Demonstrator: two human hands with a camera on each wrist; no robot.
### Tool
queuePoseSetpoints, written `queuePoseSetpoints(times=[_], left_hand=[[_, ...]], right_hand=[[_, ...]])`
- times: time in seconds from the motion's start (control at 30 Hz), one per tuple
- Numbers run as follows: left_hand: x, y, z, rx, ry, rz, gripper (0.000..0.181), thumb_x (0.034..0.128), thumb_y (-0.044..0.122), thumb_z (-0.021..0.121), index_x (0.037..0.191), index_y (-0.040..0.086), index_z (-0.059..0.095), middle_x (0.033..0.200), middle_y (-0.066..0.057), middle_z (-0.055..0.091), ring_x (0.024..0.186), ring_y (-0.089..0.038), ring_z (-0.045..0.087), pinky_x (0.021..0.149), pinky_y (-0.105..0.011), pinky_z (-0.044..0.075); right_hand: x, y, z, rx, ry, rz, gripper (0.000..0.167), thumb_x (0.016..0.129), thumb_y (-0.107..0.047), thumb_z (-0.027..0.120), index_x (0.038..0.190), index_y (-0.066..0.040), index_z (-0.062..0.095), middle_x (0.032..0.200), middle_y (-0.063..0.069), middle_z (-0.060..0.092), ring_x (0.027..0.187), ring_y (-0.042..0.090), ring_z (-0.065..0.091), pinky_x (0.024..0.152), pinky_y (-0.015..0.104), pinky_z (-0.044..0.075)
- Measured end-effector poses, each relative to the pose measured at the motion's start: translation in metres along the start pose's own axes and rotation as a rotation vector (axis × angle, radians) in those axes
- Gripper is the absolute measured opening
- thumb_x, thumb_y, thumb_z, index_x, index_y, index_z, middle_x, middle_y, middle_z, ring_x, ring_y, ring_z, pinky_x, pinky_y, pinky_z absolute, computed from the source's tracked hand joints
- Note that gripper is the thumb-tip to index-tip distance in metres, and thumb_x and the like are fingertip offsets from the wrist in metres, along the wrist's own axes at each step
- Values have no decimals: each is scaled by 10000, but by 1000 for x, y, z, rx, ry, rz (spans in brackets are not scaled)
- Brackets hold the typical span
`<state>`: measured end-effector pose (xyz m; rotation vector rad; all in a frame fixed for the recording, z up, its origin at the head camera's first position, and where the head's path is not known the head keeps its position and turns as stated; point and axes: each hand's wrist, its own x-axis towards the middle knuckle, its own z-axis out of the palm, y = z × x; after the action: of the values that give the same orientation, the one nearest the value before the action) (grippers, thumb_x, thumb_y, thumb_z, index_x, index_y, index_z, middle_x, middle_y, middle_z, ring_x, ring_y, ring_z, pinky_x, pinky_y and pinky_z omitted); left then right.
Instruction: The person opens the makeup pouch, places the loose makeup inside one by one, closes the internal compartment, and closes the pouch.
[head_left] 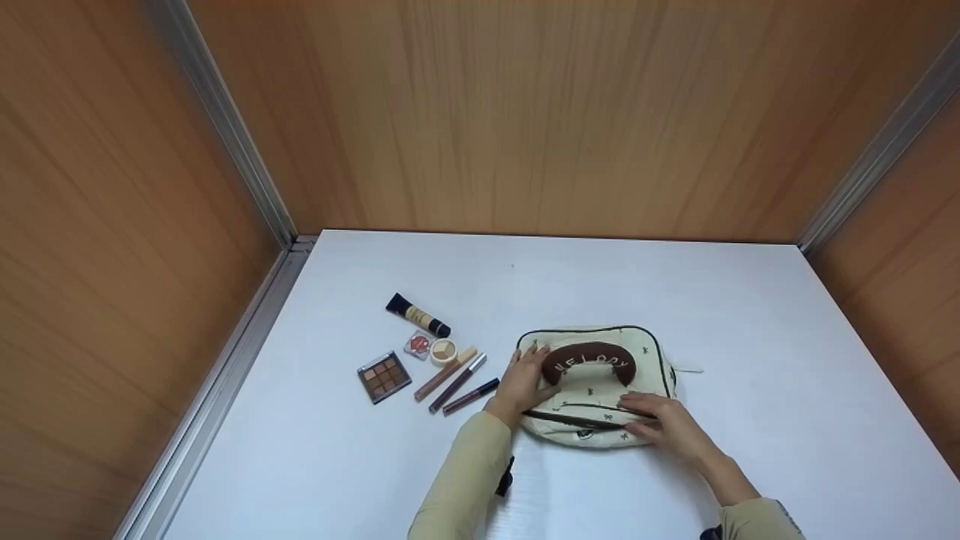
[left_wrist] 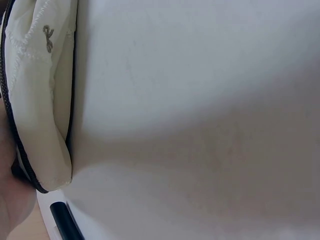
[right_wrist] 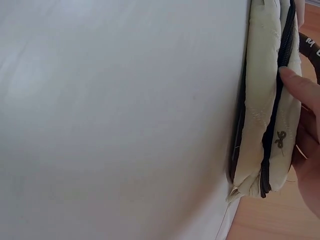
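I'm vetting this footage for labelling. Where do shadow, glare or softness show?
Head view: print on the tube is too soft to read; left wrist view: a broad, soft-edged shadow crosses the table; right wrist view: faint glare at far left, shadow beside the lower end of the pouch.

Wooden panels [head_left: 525, 112] with metal strips [head_left: 232, 124] stand behind and beside a white tabletop [head_left: 637, 281].
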<state>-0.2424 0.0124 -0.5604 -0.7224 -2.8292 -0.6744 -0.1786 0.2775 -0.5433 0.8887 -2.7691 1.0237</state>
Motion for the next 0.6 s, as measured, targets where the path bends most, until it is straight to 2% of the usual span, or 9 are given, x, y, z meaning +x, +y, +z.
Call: queuePoseSetpoints(times=[0.2,0.43,0.6], left_hand=[[1,1,0,-7,12,4,576,761,338,670,1230,52,498,1259,-99,494,1204,-274,393,1008,-434,238],[2,2,-2,-23,6,-5,565,753,329,683,1215,53,513,1264,-100,490,1206,-273,389,1012,-435,228],[1,2,-3,-2,-8,-19,545,763,350,667,1211,74,524,1266,-88,490,1207,-263,389,1012,-428,233]], right_hand=[[-1,1,3,-13,24,-8,315,771,-173,676,1052,-37,638,1104,104,598,1056,304,520,880,469,377],[-1,1,6,-27,60,23,255,763,-138,676,1005,-62,661,1080,76,613,1039,280,534,888,452,377],[-1,-2,7,-38,84,47,223,753,-103,680,975,-83,670,1063,67,621,1033,256,545,890,432,385]])
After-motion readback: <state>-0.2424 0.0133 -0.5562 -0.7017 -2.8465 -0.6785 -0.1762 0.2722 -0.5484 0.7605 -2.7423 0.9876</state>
